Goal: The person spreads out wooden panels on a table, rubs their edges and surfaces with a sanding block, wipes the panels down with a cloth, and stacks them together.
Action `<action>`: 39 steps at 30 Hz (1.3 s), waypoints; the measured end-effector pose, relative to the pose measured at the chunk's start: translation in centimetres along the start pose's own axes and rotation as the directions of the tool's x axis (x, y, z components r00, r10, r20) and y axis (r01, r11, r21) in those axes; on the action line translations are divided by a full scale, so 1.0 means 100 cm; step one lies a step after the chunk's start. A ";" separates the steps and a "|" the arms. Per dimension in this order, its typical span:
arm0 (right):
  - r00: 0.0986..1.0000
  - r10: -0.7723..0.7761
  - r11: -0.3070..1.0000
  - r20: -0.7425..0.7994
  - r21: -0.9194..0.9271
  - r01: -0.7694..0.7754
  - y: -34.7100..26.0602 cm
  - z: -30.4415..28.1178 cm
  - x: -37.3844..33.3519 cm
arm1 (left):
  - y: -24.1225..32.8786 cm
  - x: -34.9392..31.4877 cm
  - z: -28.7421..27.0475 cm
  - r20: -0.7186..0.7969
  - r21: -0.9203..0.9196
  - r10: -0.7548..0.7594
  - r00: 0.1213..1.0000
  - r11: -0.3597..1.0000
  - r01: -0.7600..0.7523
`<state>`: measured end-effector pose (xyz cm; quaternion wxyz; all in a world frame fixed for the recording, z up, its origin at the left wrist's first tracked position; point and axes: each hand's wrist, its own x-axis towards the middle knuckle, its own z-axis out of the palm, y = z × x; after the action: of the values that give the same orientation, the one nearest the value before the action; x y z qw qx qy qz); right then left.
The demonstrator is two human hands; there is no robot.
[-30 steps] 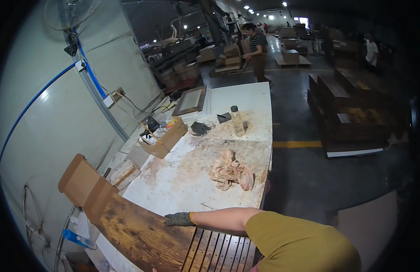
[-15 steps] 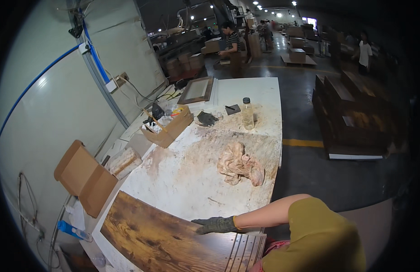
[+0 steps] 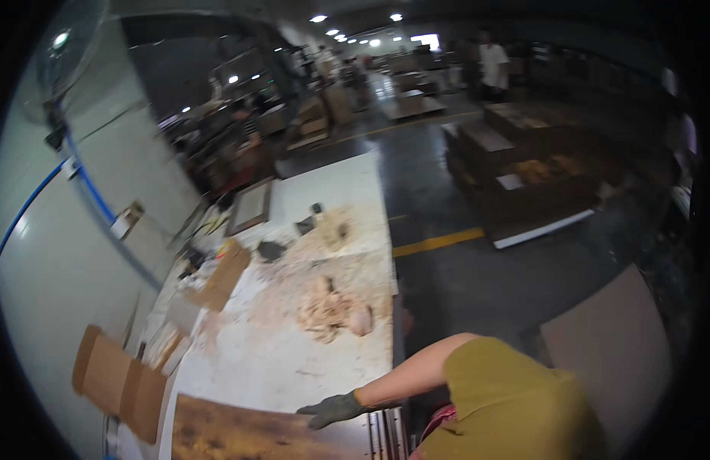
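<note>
At the near end of the white table [image 3: 240, 366], your right hand [image 3: 333, 410] rests, fingers slightly spread, by the wooden board's [image 3: 247, 432] far edge, probably steadying it; your left is out of view.

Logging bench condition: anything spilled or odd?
Brownish stains on the white table, around the crumpled rag: possibly a spill, since the table's far end looks cleaner. The board under the right hand has dark patches; blur hides whether that's damage.
</note>
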<state>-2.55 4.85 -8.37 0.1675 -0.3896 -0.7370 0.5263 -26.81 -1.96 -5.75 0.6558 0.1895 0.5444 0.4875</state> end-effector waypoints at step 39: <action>0.881 0.240 0.869 0.407 0.315 -0.382 0.032 -0.207 0.040 | -0.142 -0.088 0.135 -0.259 -0.529 -0.247 0.934 0.845 0.076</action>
<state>9.76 21.69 -3.80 0.0167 -0.3627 -0.5628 0.7426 -7.99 -11.99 -7.63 0.6252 -0.1189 0.5082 0.5803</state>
